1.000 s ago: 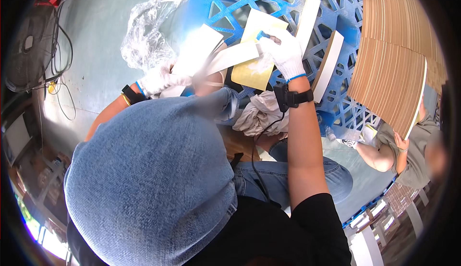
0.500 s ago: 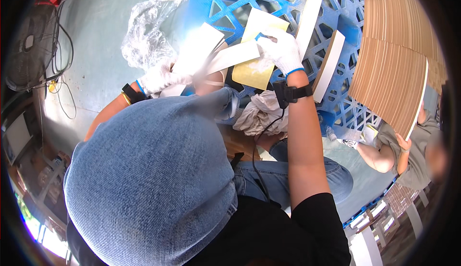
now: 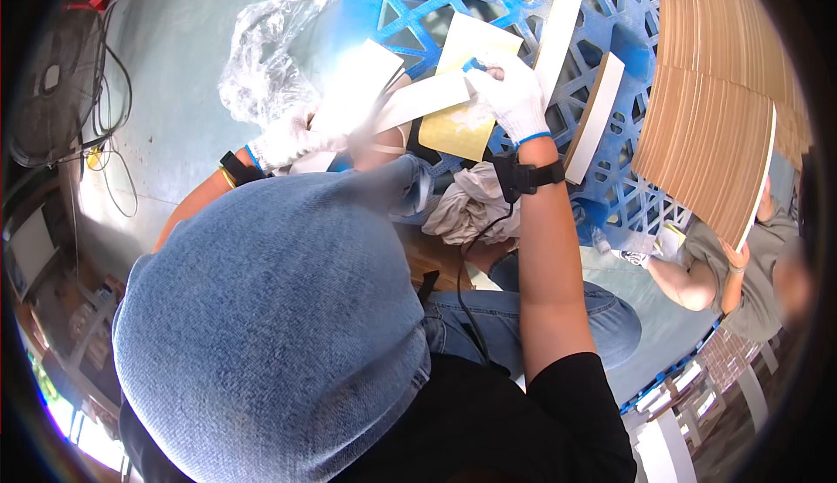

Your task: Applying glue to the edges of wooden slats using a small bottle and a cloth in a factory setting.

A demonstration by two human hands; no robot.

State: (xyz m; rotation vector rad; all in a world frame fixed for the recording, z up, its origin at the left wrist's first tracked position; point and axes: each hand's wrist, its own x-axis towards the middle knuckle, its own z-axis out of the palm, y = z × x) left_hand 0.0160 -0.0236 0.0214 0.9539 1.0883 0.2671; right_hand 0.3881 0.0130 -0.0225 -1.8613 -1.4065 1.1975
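My left hand (image 3: 292, 140), in a white knit glove, is closed on the lower left edge of a white board (image 3: 353, 86). A narrower white strip (image 3: 425, 102) runs from beside that board toward my right hand (image 3: 510, 95). That hand is gloved too, its fingers bent together at the strip's far end; a small blue bit (image 3: 472, 64) shows at the fingertips. What it pinches is hidden. Under it lies a pale yellow sheet (image 3: 455, 134). A blurred piece covers part of the boards near my left hand.
A blue lattice pallet (image 3: 418, 25) bears two more white strips (image 3: 558, 38). Crumpled clear plastic (image 3: 270, 47) lies on the floor, and a cloth (image 3: 475, 204) is by my knee. At right a person (image 3: 741, 265) holds a stack of brown-edged boards (image 3: 706, 143). A fan (image 3: 57, 73) with cables stands left.
Hardly anything differs. My right hand and forearm have shifted very slightly, with the whole view moving a little; both hands keep their places at the boards.
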